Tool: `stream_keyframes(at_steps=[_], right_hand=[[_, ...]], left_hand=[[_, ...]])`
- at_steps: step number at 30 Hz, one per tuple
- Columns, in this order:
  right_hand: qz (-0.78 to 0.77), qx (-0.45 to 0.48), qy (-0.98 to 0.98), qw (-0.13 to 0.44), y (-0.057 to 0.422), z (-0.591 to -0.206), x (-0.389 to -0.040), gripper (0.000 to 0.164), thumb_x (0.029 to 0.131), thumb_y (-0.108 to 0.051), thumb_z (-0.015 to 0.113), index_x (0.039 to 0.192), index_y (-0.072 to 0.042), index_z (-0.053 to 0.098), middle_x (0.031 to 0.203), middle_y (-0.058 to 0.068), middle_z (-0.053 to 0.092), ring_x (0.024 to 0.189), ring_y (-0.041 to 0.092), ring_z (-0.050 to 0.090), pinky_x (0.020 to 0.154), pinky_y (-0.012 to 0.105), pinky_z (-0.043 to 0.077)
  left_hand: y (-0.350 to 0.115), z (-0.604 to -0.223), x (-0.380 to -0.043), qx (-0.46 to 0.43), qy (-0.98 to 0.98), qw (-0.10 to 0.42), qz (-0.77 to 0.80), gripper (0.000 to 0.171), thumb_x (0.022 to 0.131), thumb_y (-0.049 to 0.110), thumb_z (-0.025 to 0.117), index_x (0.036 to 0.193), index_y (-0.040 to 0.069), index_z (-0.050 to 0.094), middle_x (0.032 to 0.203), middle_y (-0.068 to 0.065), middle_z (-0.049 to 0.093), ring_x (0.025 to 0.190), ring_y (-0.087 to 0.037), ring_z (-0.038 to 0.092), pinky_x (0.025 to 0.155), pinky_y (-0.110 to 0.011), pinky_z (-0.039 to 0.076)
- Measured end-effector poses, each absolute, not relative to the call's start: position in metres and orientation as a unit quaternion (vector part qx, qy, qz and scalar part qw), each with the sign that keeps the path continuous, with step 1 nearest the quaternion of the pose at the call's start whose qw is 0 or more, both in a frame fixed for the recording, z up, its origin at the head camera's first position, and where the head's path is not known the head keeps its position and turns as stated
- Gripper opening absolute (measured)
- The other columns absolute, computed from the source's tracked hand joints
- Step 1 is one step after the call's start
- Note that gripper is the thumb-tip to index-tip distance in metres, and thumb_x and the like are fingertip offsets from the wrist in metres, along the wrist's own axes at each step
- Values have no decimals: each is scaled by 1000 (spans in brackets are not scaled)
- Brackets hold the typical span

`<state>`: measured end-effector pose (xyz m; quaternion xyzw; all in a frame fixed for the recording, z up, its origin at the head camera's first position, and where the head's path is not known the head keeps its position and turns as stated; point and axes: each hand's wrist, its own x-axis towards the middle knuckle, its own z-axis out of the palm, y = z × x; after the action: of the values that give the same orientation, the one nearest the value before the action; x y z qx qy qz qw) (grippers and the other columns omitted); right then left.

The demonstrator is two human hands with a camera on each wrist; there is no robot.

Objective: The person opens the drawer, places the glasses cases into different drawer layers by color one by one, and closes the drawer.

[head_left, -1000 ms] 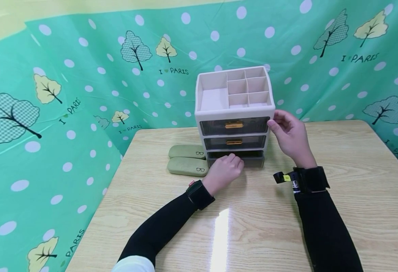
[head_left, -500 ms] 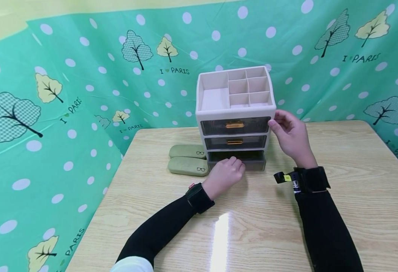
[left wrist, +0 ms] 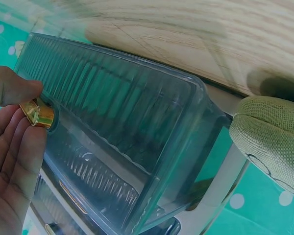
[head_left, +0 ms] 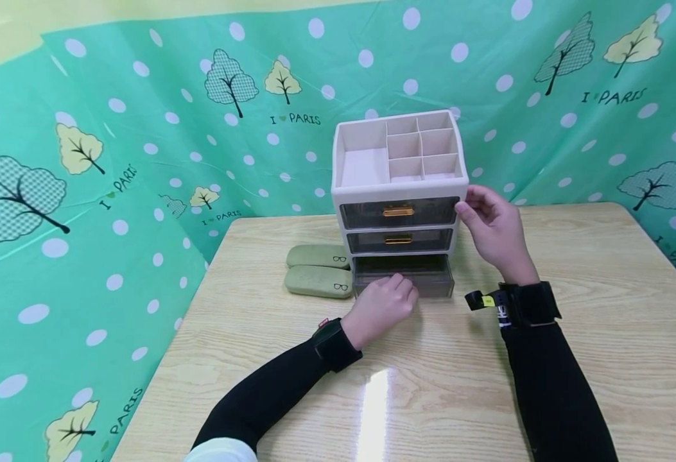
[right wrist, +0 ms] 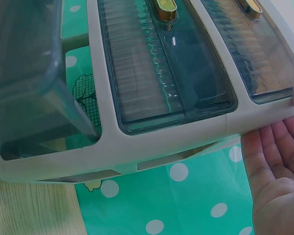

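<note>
A white desktop drawer organizer [head_left: 401,192] stands upright at the back of the table, with smoky clear drawers. Its bottom drawer [head_left: 437,286] is pulled partly out. My left hand [head_left: 382,307] is in front of that drawer; in the left wrist view its thumb and fingers pinch the gold handle [left wrist: 40,114]. My right hand [head_left: 496,232] holds the organizer's right side near the top drawer [head_left: 430,213], thumb at the front edge and fingers along the side wall. The middle drawer [head_left: 366,242] and the top one are closed.
Two green glasses cases [head_left: 317,281] lie side by side just left of the organizer, close to the bottom drawer. Open compartments [head_left: 366,168] top the organizer. A green patterned cloth [head_left: 280,167] hangs behind the wooden table [head_left: 459,378].
The bottom drawer has slid farther out toward me, with my left hand drawing back slightly on its handle. My right hand stays in place on the organizer's side.
</note>
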<state>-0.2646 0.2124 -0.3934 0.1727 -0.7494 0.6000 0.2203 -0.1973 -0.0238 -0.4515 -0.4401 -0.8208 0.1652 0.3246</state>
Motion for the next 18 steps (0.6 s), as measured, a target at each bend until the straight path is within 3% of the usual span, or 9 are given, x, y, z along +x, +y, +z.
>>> stream_keyframes(at_steps=[11,18], right_hand=[[598,167,-753,215,213,-394,-265,33,102,-13,65,131,4,62,110,9,66,96,11,63,82,13,52],[597,168,-754,216,212,-393,-264,33,102,-13,65,131,4,62,110,6,66,97,12,63,82,14,52]], left_hand=[[-25,-453,-189,-446,-815,330,167,20,96,3,64,91,17,78,89,5,72,75,-7,61,60,-15,53],[-26,-453,-185,-447,-812,337,163,23,95,-1,63,90,16,78,87,5,71,74,-7,61,58,-15,53]])
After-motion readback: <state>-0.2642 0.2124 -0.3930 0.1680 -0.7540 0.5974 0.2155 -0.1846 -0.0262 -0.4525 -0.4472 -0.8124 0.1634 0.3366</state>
